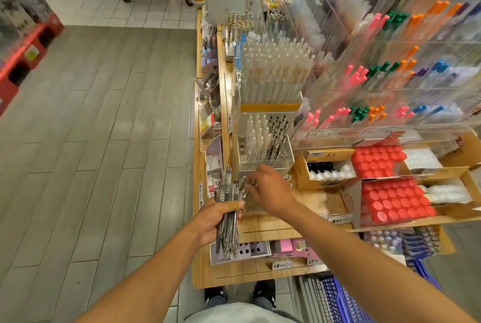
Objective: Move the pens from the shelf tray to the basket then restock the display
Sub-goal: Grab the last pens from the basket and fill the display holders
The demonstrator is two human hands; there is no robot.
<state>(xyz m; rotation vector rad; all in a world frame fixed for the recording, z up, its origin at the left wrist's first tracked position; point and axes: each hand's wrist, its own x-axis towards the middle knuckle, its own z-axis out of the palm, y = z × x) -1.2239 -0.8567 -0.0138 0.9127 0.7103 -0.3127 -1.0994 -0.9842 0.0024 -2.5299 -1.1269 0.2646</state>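
Pens (227, 214) | bundle gripped, left hand (210, 221) | price tag (282, 265) "12.90"

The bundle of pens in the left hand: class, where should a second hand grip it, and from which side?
Grip the bundle of pens on the bare shafts above the left hand, coming from the right. The pens stand nearly upright and fan out at the top, so that stretch is exposed.
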